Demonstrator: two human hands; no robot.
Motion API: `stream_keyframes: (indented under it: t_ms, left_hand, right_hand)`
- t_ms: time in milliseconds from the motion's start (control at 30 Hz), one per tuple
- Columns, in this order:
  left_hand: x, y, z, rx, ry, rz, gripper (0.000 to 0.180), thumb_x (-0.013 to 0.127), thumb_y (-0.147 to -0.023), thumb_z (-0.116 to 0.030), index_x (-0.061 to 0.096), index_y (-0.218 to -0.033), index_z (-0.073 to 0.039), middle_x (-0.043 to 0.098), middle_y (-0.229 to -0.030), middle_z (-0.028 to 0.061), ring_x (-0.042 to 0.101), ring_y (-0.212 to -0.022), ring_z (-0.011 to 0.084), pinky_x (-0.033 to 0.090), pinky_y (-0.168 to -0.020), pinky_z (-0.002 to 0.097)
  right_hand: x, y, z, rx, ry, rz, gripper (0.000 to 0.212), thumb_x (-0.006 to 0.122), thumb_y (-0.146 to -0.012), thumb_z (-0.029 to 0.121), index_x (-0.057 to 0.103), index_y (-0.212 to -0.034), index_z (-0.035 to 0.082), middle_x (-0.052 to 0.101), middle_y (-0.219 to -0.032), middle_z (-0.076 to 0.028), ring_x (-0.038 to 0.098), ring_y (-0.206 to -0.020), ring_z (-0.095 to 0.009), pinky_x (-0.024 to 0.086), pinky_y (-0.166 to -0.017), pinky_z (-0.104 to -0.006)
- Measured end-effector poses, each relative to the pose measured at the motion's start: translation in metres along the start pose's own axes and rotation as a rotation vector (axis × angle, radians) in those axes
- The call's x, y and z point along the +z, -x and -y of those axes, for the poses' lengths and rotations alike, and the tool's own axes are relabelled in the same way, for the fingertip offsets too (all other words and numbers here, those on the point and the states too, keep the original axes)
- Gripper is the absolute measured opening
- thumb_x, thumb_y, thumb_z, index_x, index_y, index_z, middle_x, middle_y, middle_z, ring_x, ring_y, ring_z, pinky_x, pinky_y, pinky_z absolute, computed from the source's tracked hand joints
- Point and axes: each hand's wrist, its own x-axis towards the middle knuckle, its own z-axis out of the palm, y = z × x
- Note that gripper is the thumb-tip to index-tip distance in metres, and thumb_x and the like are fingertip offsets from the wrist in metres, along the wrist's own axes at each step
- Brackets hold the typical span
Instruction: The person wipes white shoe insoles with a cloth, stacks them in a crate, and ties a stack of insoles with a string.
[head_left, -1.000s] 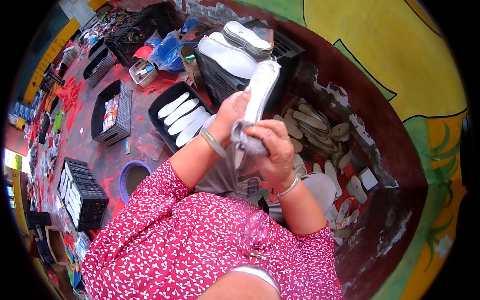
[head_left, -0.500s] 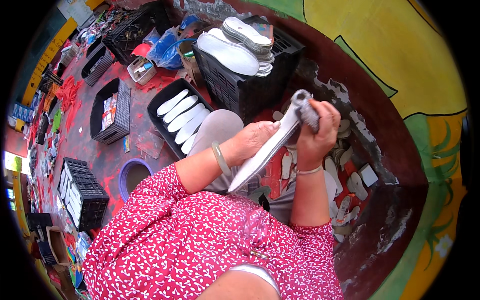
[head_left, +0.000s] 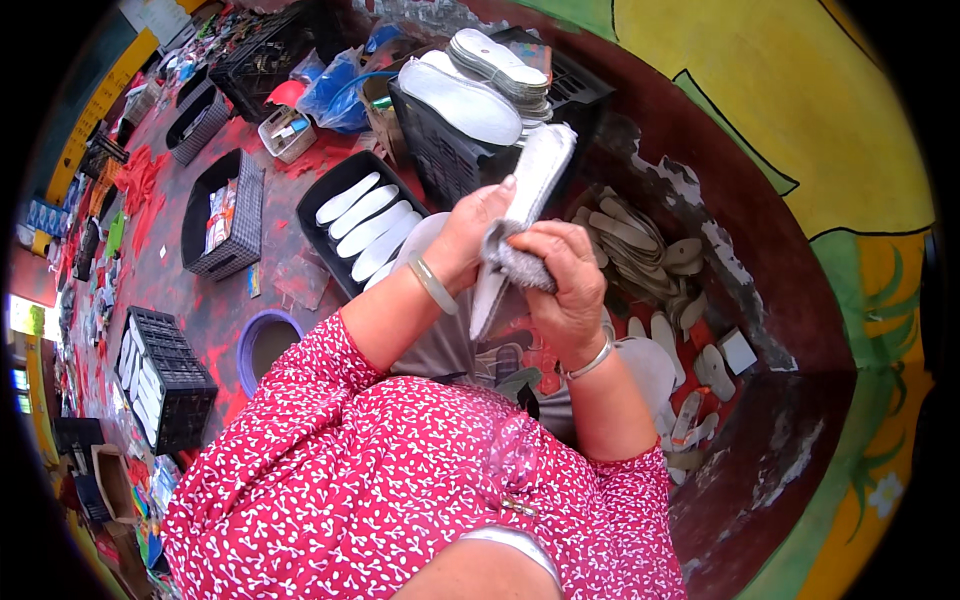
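Note:
My left hand [head_left: 468, 236] grips a white shoe sole [head_left: 545, 170] by its side edge, thumb on top. The sole points up and away, tilted, in front of my chest. In my right hand [head_left: 572, 285] is a bunched grey fuzzy cloth [head_left: 513, 260], pressed against the sole around its middle, near the left fingers. The lower tip of the sole sticks out below the cloth. Part of the sole is hidden by the cloth and my fingers.
A black crate [head_left: 455, 170] ahead carries stacked white soles [head_left: 500, 62]. Left of it, a dark basket [head_left: 312, 215] holds several soles. A purple bucket [head_left: 244, 345] and black crate [head_left: 190, 390] stand at left. Loose soles [head_left: 635, 240] heap at right beside the wall [head_left: 760, 250].
The cloth in my right hand has moved down and left, from the sole's upper end to its middle. The sole has swung more upright and shifted up; my left hand still holds it.

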Motion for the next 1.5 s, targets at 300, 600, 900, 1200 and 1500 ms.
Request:
stream_keyframes:
  t_ms: [300, 600, 900, 1200, 1500]
  left_hand:
    - [-0.004, -0.006, -0.036, 0.112, 0.062, -0.284, 0.03, 0.047, -0.096, -0.038, 0.056, -0.087, -0.011, 0.049, -0.06, -0.0017, 0.042, -0.044, 0.0082, 0.034, -0.039, 0.0231]
    - [-0.016, -0.006, -0.049, 0.119, 0.166, -0.31, 0.035, 0.047, -0.095, -0.044, 0.049, -0.085, -0.011, 0.047, -0.058, 0.0008, 0.041, -0.04, 0.0115, 0.032, -0.035, 0.0244]
    - [-0.013, 0.024, -0.034, 0.181, -0.325, 0.067, 0.017, 0.063, -0.09, -0.022, 0.061, -0.095, -0.006, 0.058, -0.08, -0.0057, 0.05, -0.069, 0.0012, 0.042, -0.06, 0.0174]
    - [0.01, 0.041, -0.038, 0.959, -1.45, -0.009, 0.017, 0.072, -0.075, -0.007, 0.063, -0.089, -0.003, 0.057, -0.067, 0.0114, 0.056, -0.056, 0.0248, 0.044, -0.051, 0.0304]
    - [0.019, 0.042, -0.019, 1.072, -1.689, 0.12, 0.026, 0.072, -0.07, -0.005, 0.059, -0.092, 0.0, 0.062, -0.075, 0.0101, 0.062, -0.066, 0.0271, 0.049, -0.057, 0.0334]
  right_hand:
    - [0.018, 0.007, 0.027, -0.331, 0.175, 0.218, 0.025, 0.064, -0.068, 0.002, 0.063, -0.093, 0.001, 0.059, -0.099, -0.007, 0.057, -0.089, -0.026, 0.05, -0.075, -0.032]
    - [-0.02, -0.003, 0.007, 0.031, -0.301, 0.333, 0.034, 0.06, -0.062, -0.008, 0.065, -0.094, 0.001, 0.063, -0.093, -0.01, 0.06, -0.086, -0.025, 0.047, -0.08, -0.0313]
    - [-0.072, 0.004, -0.061, 0.578, -1.551, -0.423, 0.04, 0.041, -0.094, 0.03, 0.052, -0.123, 0.005, 0.06, -0.115, -0.011, 0.058, -0.104, -0.027, 0.048, -0.09, -0.0427]
    - [-0.058, 0.003, -0.03, 0.661, -1.255, -0.512, 0.042, 0.035, -0.1, 0.035, 0.05, -0.123, 0.004, 0.058, -0.115, -0.012, 0.057, -0.102, -0.025, 0.047, -0.09, -0.0398]
    - [-0.031, 0.005, -0.015, 0.524, -0.853, -0.319, 0.047, 0.062, -0.089, 0.015, 0.043, -0.131, 0.007, 0.056, -0.118, -0.007, 0.054, -0.109, -0.015, 0.044, -0.094, -0.0304]
